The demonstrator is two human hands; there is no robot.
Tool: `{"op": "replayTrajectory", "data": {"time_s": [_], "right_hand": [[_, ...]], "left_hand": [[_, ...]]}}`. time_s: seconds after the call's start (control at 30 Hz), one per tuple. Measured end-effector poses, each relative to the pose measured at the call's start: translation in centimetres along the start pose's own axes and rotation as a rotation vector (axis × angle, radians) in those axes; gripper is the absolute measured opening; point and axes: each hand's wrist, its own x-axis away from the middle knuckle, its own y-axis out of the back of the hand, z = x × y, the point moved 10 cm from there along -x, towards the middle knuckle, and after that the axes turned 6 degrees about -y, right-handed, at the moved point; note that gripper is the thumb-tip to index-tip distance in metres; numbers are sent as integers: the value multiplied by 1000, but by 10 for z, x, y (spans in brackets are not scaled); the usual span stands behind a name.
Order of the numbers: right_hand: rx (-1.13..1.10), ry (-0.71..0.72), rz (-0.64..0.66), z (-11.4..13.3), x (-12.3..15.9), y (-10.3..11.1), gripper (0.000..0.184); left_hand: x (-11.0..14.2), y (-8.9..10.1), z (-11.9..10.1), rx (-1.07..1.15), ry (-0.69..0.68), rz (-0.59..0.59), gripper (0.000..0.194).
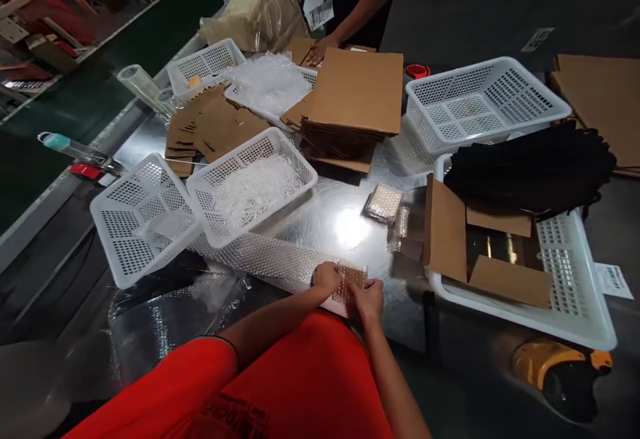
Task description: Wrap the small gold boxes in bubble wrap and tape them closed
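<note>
A bubble-wrapped packet (353,280) in our hands, apparently part-wrapped
Our left hand (327,277) grips its left side and our right hand (369,297) pinches its right, at the worktop's (325,209) near edge; a loose bubble-wrap strip (270,256) reaches towards it. Beyond, wrapped bundles (385,203) look finished, beside the open carton (447,229).

the only view, the head camera, looks forward and steeply down from the wearer's head, taking in both hands (347,289) and the wide desk (327,209).
</note>
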Motion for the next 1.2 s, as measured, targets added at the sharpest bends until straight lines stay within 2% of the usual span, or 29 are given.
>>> {"op": "replayTrajectory", "data": {"time_s": [0.1,0.2,0.27,0.4,0.5,0.6,0.77,0.87,0.97,1.07,1.2], "right_hand": [[30,-14,-11,-4,-6,14,45],[79,-19,-16,0,-5,22,48],[110,-5,-19,10,3,20,49],[247,60,-62,49,37,0,43],[403,95,-174,79,63,-16,45],[463,103,-248,97,77,-31,48],[475,162,-207,118,88,-66,51],[520,186,-138,121,93,-86,45],[619,248,-131,120,93,-88,43],[705,295,-158,112,86,-72,42],[724,245,-199,96,65,-38,43]], "left_hand": [[5,12,-3,-97,-67,-10,33],[13,37,4,-405,-241,4,31],[19,49,14,-604,-368,41,37],[23,62,33,-671,-482,95,49],[21,64,33,-642,-550,140,43],[22,64,32,-691,-625,191,41],[27,77,35,-811,-743,112,40],[29,76,45,-844,-804,129,41],[33,68,53,-854,-840,168,50],[39,53,52,-858,-822,212,59],[49,29,34,-810,-833,297,62]]}}
